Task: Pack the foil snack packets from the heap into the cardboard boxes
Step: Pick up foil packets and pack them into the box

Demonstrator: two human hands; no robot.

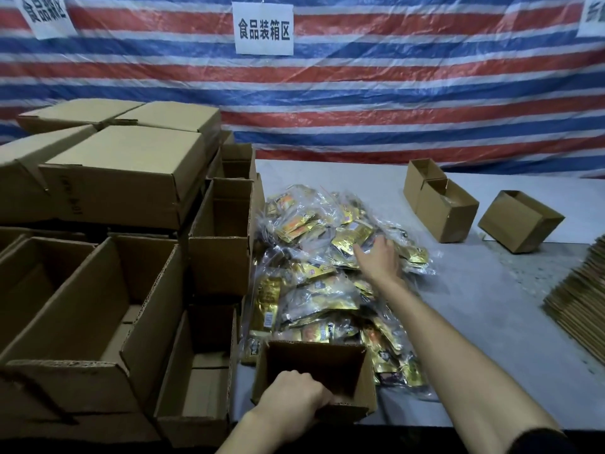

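Left hand (pixel 294 393) curls over the near wall of the open box (pixel 365 378), gripping it. The box looks empty. The heap of foil packets (pixel 311 290) lies just beyond the box, up against its far wall. Right hand (pixel 381 257) is well beyond the box, fingers spread on top of the heap, nothing pinched yet.

Risks:
- The box sits at the table's near edge; pull it toward you and it could tip off.
- Packets look slick, some in clear bags; a loose grab may drag neighbours along.

Writing: the sign (pixel 263 29) on the tarp far beyond the box reads 食品装箱区. Packet print is unreadable.
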